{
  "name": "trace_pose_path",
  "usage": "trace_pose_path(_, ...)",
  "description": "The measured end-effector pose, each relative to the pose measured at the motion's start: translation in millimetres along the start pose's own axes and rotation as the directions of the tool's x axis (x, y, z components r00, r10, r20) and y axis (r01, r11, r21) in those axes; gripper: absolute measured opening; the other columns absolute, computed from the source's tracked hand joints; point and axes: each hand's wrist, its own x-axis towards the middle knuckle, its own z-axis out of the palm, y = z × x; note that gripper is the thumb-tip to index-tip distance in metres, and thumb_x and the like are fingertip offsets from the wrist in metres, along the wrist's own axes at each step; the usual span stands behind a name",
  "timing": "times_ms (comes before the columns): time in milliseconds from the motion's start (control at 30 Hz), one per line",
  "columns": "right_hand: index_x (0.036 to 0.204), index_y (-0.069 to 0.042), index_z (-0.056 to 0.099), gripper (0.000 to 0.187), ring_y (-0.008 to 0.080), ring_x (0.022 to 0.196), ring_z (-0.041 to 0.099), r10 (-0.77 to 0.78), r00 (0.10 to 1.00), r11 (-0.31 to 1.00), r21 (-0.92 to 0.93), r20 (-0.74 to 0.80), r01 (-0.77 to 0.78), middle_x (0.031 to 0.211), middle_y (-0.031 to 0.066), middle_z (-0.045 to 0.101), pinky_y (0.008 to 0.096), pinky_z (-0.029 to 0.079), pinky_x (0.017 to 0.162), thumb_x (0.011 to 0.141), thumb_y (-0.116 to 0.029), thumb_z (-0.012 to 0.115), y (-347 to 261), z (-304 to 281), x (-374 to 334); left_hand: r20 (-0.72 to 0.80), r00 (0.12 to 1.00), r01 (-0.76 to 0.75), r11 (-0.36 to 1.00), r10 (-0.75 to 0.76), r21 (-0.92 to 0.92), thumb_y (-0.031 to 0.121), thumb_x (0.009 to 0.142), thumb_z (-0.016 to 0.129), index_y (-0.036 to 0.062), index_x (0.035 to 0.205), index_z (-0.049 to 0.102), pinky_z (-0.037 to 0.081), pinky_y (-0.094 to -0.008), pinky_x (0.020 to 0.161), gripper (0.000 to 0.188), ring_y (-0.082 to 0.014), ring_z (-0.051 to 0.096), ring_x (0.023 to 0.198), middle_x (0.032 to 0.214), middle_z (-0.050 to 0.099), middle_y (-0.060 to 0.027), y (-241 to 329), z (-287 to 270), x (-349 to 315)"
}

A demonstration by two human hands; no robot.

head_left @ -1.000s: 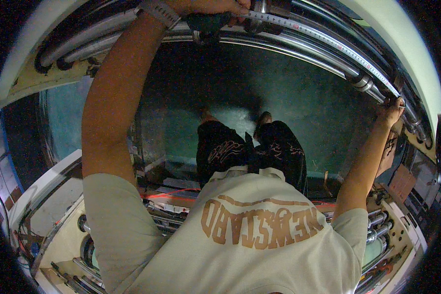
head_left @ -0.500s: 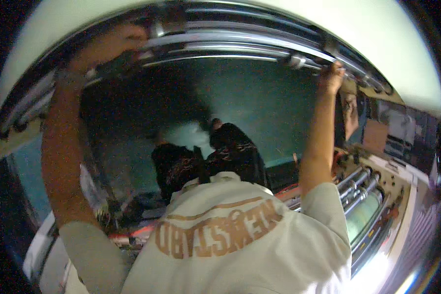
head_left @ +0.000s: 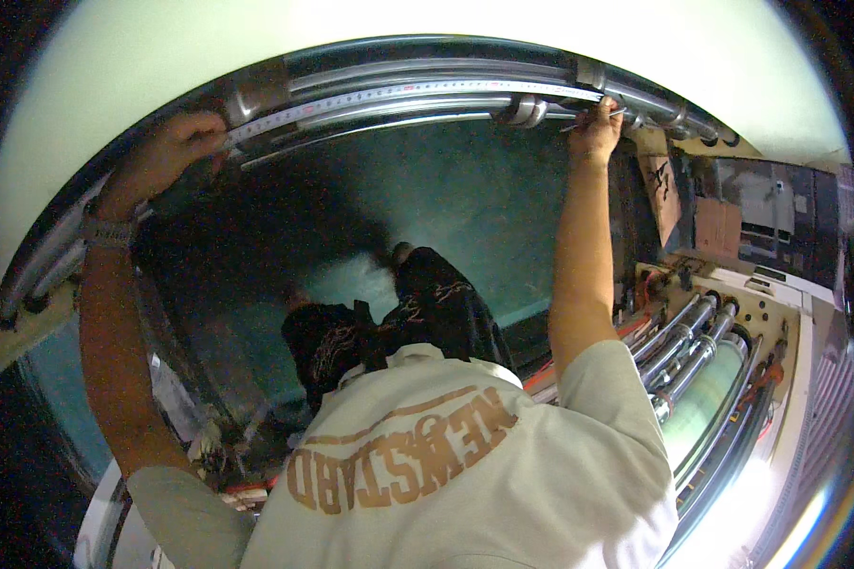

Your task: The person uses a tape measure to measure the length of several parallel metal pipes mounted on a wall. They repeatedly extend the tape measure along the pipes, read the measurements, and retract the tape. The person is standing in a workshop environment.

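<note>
A white measuring tape (head_left: pixel 399 92) with fine markings is stretched along a row of long metal shafts (head_left: pixel 427 107). My left hand (head_left: pixel 173 156), with a band around its wrist, is closed at the tape's left end. At the other end my right hand (head_left: pixel 595 133) pinches the tape against the shafts, and a thin pale stick-like thing, perhaps a pen, pokes out from its fingers. One metal collar (head_left: pixel 525 112) sits on a shaft just left of my right hand. Another collar (head_left: pixel 590 74) is above it, and a wider one (head_left: pixel 258 90) is near my left hand.
A pale machine cover (head_left: pixel 427 24) curves above the shafts. Below lies a greenish floor (head_left: pixel 484 199). To the right, a machine section with a green roller (head_left: pixel 702 398) and metal rods stands beside me. Cardboard pieces (head_left: pixel 717 226) are farther off at the right.
The view has shifted and steadied, so the tape now shows clearly. Both hands appear farther left in the picture, still at the shafts.
</note>
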Motion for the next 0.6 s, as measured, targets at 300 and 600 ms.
trace_pose_path(300,0.088,-0.009,0.048,0.016,0.0205,0.071,0.053,0.036,0.999,0.999,-0.015,-0.022,-0.036,0.085,0.0053,0.056,0.0329,0.044,0.058,0.080,-0.020,0.056,-4.2,-6.1,-5.3,0.025,0.973,-0.231,0.967,0.229,0.110,0.022,0.084,0.048,0.0017,0.075,0.054,0.041,-0.0262,0.066,0.023,-0.0104,0.049,0.066,0.065,0.052,-0.0011,-17.9,-2.6,11.2)
trace_pose_path(600,0.086,-0.010,0.047,0.012,0.0246,0.082,0.054,0.056,0.998,0.997,-0.044,-0.015,-0.056,0.093,0.0095,0.056,0.0379,0.045,0.073,0.083,-0.021,0.053,-4.2,-8.0,-0.7,0.145,0.966,0.240,0.955,-0.216,-0.177,0.026,0.084,0.051,0.0045,0.087,0.056,0.040,-0.0288,0.071,0.022,-0.0126,0.048,0.073,0.076,0.054,-0.0023,28.0,-13.0,-1.6)
